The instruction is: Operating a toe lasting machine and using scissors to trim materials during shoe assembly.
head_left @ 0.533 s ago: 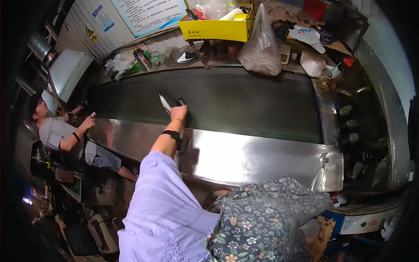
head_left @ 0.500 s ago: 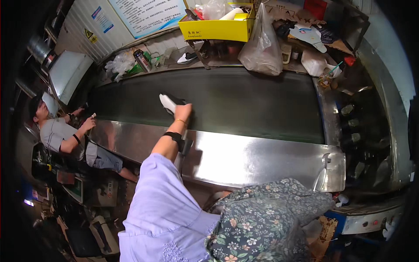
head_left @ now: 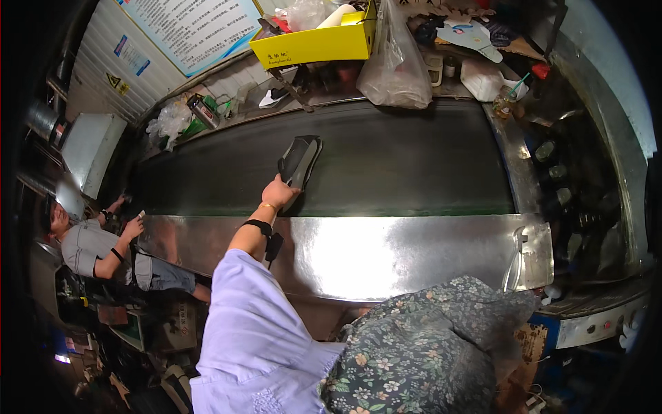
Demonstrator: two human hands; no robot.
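Note:
My left hand [head_left: 277, 193] is closed on the near end of a grey and black shoe [head_left: 300, 162] with a pale edge along its side. The shoe is held over the dark conveyor belt [head_left: 407, 159], its far end pointing away from me. Whether it touches the belt I cannot tell. A black strap with a small dark device [head_left: 273, 245] is round my left forearm, below a lavender sleeve. My right hand is not seen; floral cloth [head_left: 420, 345] covers the lower right.
A metal ledge [head_left: 427, 255] runs along the belt's near side, with a metal tool [head_left: 514, 259] at its right end. Beyond the belt stand a yellow box [head_left: 314, 45], a plastic bag [head_left: 394, 69] and a can [head_left: 203, 110]. Another person [head_left: 100, 252] works at the left.
My left hand has come nearer and turned the shoe, from its white side showing to its grey and black side. The view has shifted slightly.

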